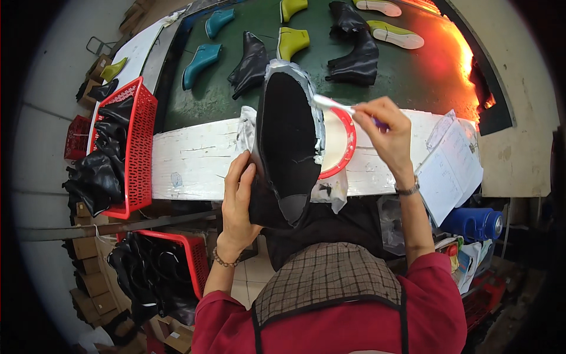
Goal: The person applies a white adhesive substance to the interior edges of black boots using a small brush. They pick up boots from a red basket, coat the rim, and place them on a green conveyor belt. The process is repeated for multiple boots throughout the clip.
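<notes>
My left hand [237, 206] is wrapped round the left side of a black boot [259, 187], with its wide dark oval face turned up. A whitish, wet-looking coating lines the top and right edge of that face, with thick white blobs lower down. In my right hand [386, 127] is a small white-headed brush [331, 103], pinched by its handle, part of which shows purple. Its head touches or hovers just over the boot's right rim; I cannot tell which. Beside the boot stands a red-rimmed bowl [352, 146] of creamy white paste, partly hidden by the boot.
Several teal, yellow-green and black boots stand on the dark green surface [253, 109] beyond the white bench [194, 162]; an orange glow lights its right end. Red baskets [141, 147] of black boot pieces sit left. Papers [451, 168] and a blue jug [469, 223] are right.
</notes>
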A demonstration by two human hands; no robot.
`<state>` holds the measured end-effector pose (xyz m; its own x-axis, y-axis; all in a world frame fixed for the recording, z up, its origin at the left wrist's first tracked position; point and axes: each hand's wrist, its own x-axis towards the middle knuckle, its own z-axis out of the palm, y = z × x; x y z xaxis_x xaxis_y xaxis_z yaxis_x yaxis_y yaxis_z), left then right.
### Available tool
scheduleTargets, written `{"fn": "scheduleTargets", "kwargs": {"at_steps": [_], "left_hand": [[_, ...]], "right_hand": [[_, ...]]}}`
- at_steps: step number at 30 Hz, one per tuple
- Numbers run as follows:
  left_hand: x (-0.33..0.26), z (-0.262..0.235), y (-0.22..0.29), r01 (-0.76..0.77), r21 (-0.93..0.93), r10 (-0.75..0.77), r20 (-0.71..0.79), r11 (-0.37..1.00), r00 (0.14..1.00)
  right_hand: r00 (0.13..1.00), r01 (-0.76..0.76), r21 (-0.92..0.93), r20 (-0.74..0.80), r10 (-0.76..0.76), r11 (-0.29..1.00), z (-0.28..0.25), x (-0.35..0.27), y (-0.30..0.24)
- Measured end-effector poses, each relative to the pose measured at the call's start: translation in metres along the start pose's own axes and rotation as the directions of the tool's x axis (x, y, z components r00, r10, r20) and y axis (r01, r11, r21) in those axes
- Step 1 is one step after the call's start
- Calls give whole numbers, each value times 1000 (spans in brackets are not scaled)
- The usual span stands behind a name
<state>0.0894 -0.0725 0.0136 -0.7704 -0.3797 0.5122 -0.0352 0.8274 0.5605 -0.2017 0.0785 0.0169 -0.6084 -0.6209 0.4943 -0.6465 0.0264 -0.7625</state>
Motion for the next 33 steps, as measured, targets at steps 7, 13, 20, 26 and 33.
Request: {"fn": "scheduleTargets", "kwargs": {"at_steps": [7, 13, 20, 26, 33], "left_hand": [[9, 10, -1, 133, -103, -148, -157, 986, 976], [24, 27, -13, 51, -23, -56, -364, 998, 930], [48, 27, -39, -155, 209, 233, -427, 966, 874], [52, 21, -43, -117, 209, 183, -329, 971, 927], [-3, -42, -85, 399, -323, -414, 24, 858, 910]], "right_hand": [[991, 134, 104, -17, -133, 985, 7, -4, -7], [993, 62, 195, 86, -80, 979, 20, -44, -12], [978, 49, 205, 190, -89, 978, 12, -49, -36], [940, -171, 247, 330, 83, 954, 14, -44, -24], [972, 125, -497, 233, -7, 859, -8, -28, 45]]}}
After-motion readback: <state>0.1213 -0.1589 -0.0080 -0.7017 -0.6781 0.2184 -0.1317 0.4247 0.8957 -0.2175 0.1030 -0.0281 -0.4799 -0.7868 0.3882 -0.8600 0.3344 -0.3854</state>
